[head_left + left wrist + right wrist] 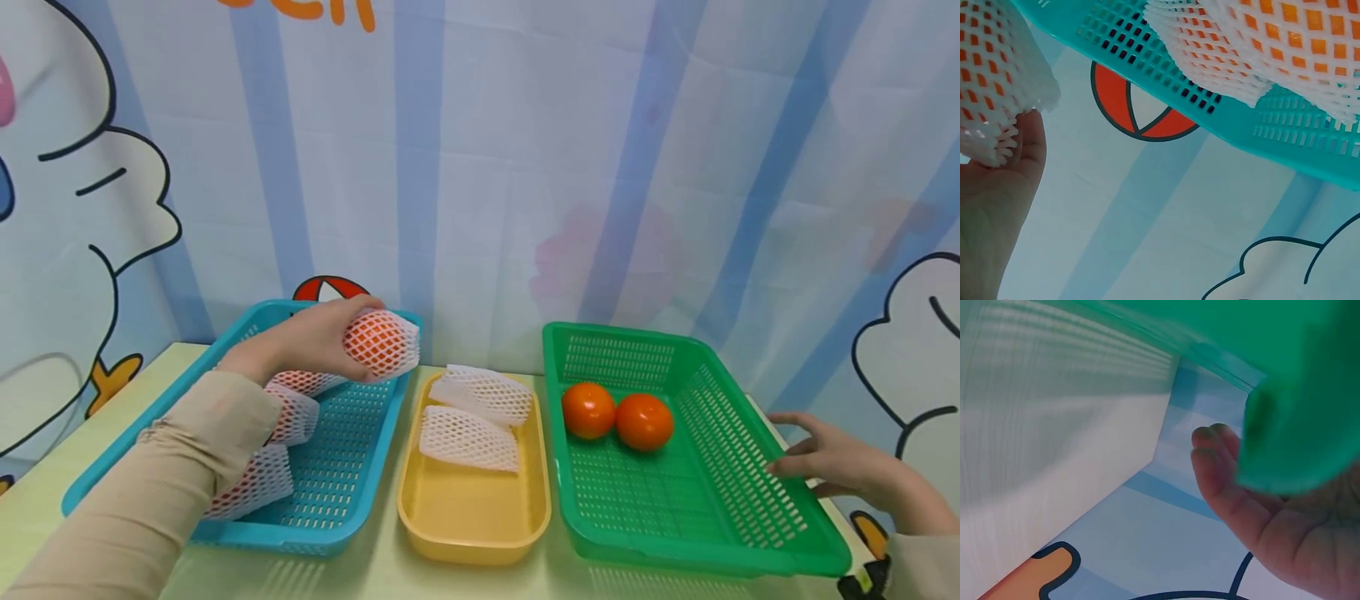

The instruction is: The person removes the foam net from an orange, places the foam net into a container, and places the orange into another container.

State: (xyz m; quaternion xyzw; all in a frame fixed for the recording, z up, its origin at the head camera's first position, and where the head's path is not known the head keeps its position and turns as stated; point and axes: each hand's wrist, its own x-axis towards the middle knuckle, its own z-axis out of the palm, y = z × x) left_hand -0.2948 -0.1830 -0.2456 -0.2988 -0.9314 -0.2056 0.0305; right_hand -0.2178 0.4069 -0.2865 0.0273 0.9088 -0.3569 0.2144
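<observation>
My left hand (pixel 322 337) grips a round orange-red fruit in a white foam net (pixel 382 344), above the far right part of the blue basket (pixel 378 487). In the left wrist view, the fingers (pixel 1034 140) curl around the netted fruit (pixel 985 81). Several more netted fruits (pixel 251 483) lie in that basket, partly hidden by my forearm. Close to the right rim of the green basket (pixel 675 554) is my right hand (pixel 847 462), fingers loosely bent and holding nothing. Whether it touches the rim, I cannot tell. Two bare orange-red fruits (pixel 588 411) sit side by side in the green basket.
Between the baskets stands a yellow tray (pixel 480 517) with white foam nets (pixel 468 437) lying in its far half. All three containers rest on a pale table (pixel 375 575). A printed cloth with blue stripes (pixel 480 208) hangs right behind them.
</observation>
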